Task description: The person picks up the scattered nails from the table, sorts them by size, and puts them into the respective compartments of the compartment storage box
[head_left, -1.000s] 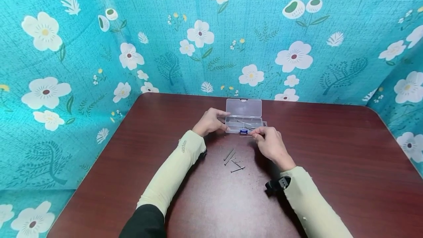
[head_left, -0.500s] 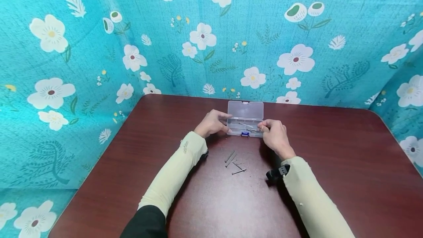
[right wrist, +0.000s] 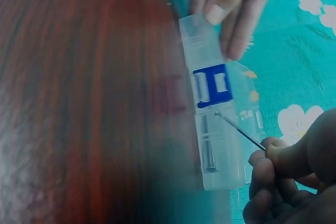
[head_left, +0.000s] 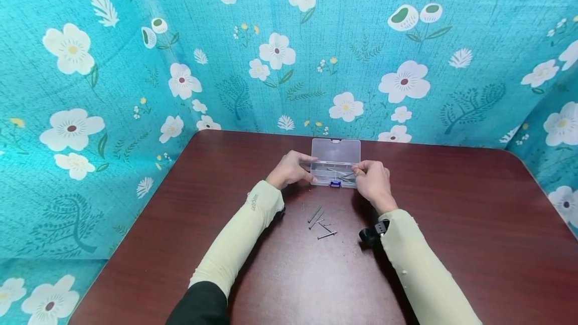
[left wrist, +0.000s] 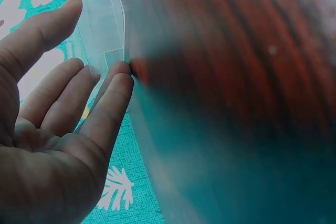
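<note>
A clear plastic compartment box (head_left: 320,174) stands on the table with its lid (head_left: 336,150) raised toward the curtain and a blue latch (right wrist: 212,86) on its front. My left hand (head_left: 291,168) grips the box's left end, thumb and fingers on opposite sides. Above the right part of the box, my right hand (head_left: 374,182) pinches a metal nail (right wrist: 242,131) between thumb and fingers. That nail slants down over the front compartments, its far end overlapping them in the right wrist view. Another nail (right wrist: 209,150) lies inside, right of the latch.
Several loose nails (head_left: 327,235) lie on the dark red wooden table (head_left: 451,224) in front of the box. A thin small pin (head_left: 303,206) lies left of them. A blue flowered curtain (head_left: 253,99) hangs close behind the table's back edge.
My right hand has moved from the box's front edge, where it held a nail beside the latch, up over its right compartments. My left hand stays at the left end.
</note>
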